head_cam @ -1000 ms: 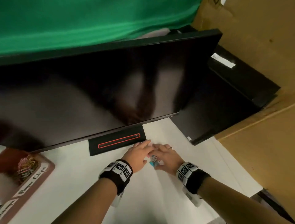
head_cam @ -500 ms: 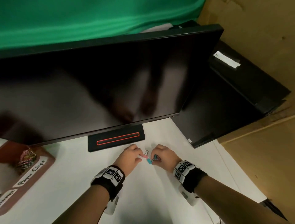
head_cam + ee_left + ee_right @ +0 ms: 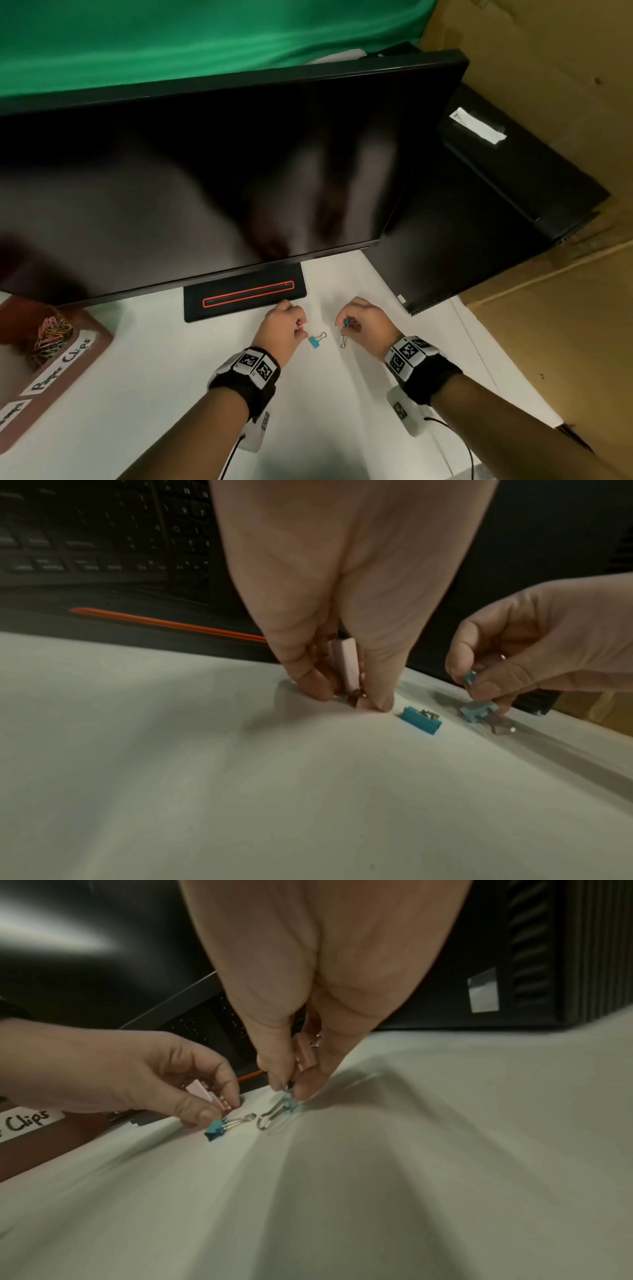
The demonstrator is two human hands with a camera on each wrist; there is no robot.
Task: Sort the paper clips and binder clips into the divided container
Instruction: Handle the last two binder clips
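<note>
front: big black monitor (image 3: 191,178) and its stand (image 3: 245,296) block the table's far edge | right: black computer box (image 3: 455,246) blocks | left edge: brown container (image 3: 99,342) sits there | near edge: bare white table (image 3: 144,383), room to pass

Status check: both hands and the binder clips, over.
Left hand pinching pink binder clips. Right hand pinching light-blue clip. Teal clip loose on table between hands. Nothing blocking.

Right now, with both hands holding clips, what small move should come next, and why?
Probably the left hand should pick up the loose teal binder clip lying on the white table right beside its fingers. That hand holds pink binder clips, the right hand grips another teal clip, and this is the only loose clip in view.
</note>
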